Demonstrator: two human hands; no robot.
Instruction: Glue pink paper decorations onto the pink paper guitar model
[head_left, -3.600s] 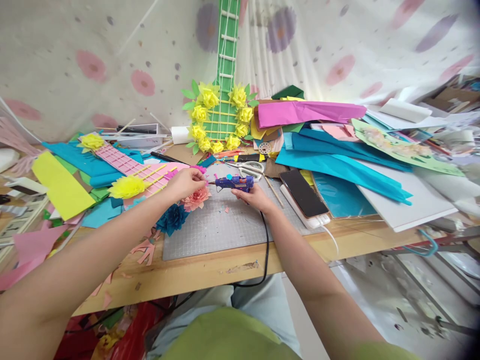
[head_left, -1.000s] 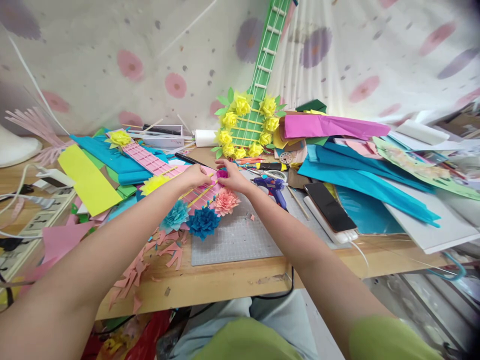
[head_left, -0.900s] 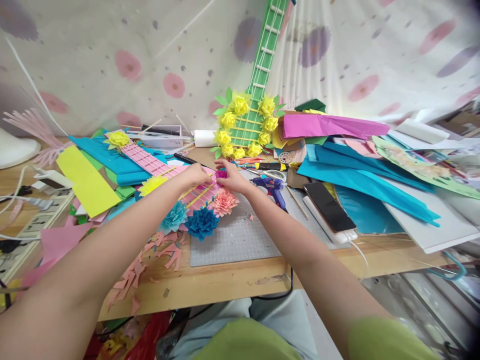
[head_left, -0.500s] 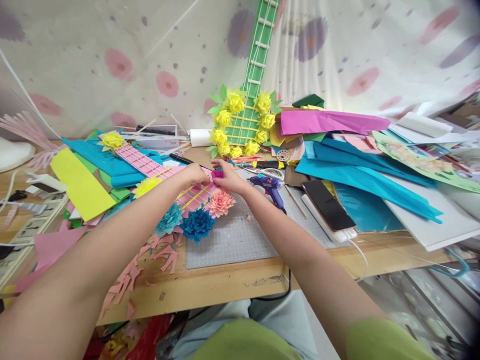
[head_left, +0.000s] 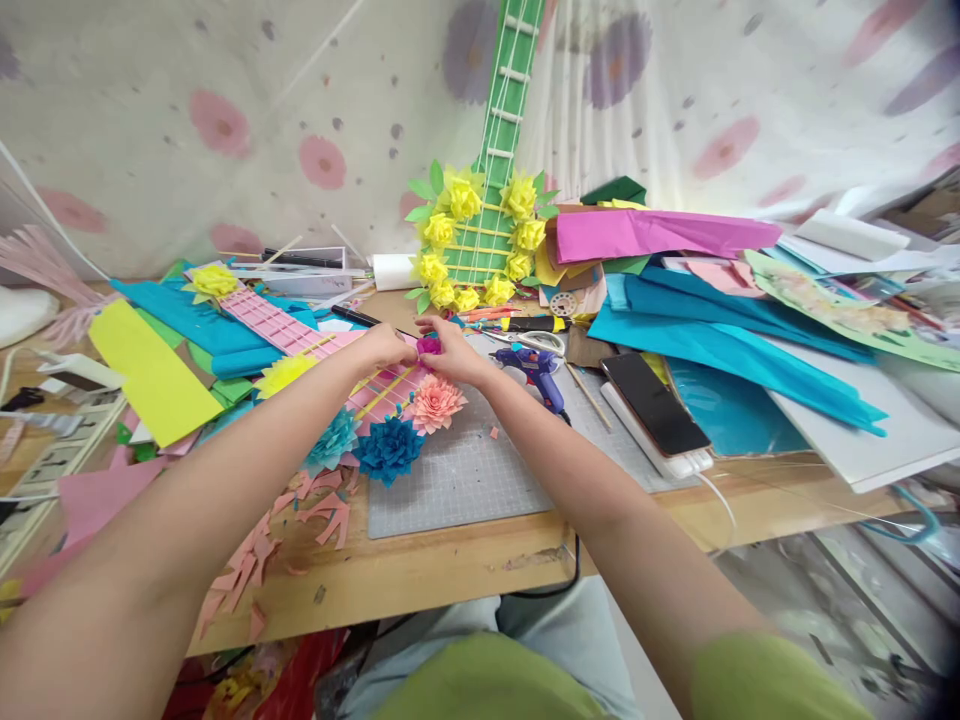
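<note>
A pink paper guitar [head_left: 274,322] lies slanted on the table, its body partly hidden by my left forearm. Around its edge sit a dark blue flower [head_left: 390,450], a light blue flower [head_left: 331,440], a salmon flower [head_left: 435,402] and a yellow flower [head_left: 285,374]. At the body's far right edge is a small magenta flower [head_left: 429,345]. My right hand [head_left: 453,352] has its fingers closed round that flower's right side. Against its left side, my left hand [head_left: 391,346] is closed, fingertips on the flower.
A purple glue gun [head_left: 534,372] lies on the grey cutting mat [head_left: 465,490]. Behind stands a green paper guitar [head_left: 487,230] with yellow flowers. A phone [head_left: 656,405], blue paper [head_left: 720,340] and magenta paper [head_left: 660,233] are at right; pink scraps [head_left: 251,560] lie front left.
The whole view has shifted slightly, so things appear a little further left. Both hands stay at the magenta flower, with hardly any change in their grip.
</note>
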